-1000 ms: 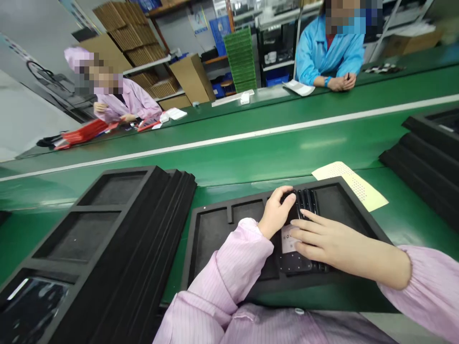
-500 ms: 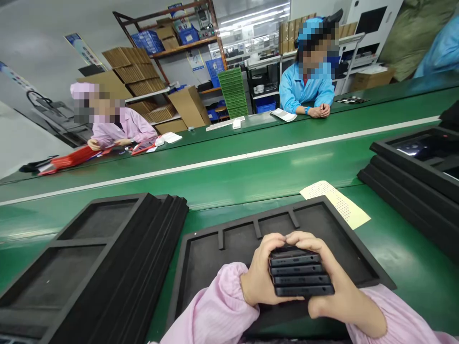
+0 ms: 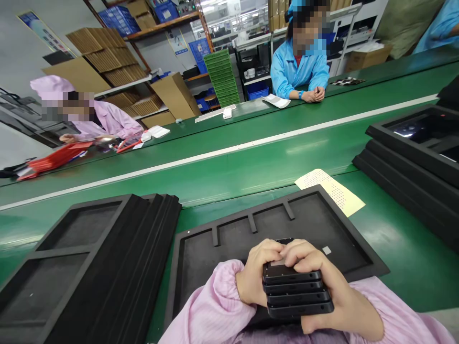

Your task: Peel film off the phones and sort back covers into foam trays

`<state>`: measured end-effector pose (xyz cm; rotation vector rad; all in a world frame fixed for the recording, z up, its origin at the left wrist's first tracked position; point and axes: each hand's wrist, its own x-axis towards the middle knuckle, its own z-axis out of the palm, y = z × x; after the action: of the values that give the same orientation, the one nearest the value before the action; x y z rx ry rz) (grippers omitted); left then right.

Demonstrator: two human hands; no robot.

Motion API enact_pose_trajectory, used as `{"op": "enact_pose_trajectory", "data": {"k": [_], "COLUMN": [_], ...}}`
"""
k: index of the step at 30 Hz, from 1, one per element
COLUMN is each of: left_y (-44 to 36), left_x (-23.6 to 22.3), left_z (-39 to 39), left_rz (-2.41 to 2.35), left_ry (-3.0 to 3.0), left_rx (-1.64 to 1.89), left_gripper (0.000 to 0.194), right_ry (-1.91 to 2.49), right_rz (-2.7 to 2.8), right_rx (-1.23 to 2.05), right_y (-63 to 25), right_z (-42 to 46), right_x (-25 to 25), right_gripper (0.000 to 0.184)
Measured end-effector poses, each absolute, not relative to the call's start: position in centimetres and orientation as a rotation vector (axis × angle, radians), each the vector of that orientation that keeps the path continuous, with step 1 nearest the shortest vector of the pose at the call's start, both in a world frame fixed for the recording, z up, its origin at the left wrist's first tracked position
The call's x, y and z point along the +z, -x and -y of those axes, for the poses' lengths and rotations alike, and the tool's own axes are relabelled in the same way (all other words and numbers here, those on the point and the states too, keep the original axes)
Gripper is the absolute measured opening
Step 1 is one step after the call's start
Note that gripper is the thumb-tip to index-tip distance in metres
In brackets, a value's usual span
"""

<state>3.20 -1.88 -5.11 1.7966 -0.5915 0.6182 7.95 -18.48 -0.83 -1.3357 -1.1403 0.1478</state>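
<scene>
Phones, stacked, want even pressure: left hand and right hand, fingers half-curled, grip them; tray toward twelve o'clock.

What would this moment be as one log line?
left fingers: holding black device stack; right fingers: holding same stack; black tray: on green bench; yellow sheet: beside tray

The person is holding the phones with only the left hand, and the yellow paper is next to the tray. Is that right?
Not quite: the right hand holds the phones too, together with the left hand, as the head view shows. The yellow paper is next to the tray.
</scene>
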Motion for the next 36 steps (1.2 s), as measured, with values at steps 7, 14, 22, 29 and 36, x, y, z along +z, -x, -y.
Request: {"op": "enact_pose_trajectory", "data": {"k": [7, 14, 22, 29, 36], "left_y": [-3.19, -3.30, -3.16, -3.23, -3.17], "left_x": [-5.18, -5.23, -5.55, -5.27, -5.23], "left_z": [2.08, 2.14, 2.42, 2.56, 2.38], "left_rz": [0.610, 0.642, 0.635, 0.632, 0.646], "left_ry": [-1.765, -1.783, -1.762, -1.779, -1.788], "left_rx": [0.614, 0.637, 0.646, 0.676, 0.643], "left_gripper": [0.026, 0.029, 0.040, 0.036, 0.036], "right_ry": [1.325, 1.337, 1.371, 1.415, 1.443], "right_rz": [1.153, 1.171, 1.164, 1.137, 1.146], "right_rx": [0.140, 0.136, 0.136, 0.122, 0.119], "right_y": [-7.81, -7.76, -7.68, -7.56, -7.53], "right_z": [18.80, 19.09, 19.18, 19.22, 19.40], "right_x": [-1.16, -1.28, -1.13, -0.80, -0.78], "right_gripper": [0.045, 0.049, 0.045, 0.041, 0.040]}}
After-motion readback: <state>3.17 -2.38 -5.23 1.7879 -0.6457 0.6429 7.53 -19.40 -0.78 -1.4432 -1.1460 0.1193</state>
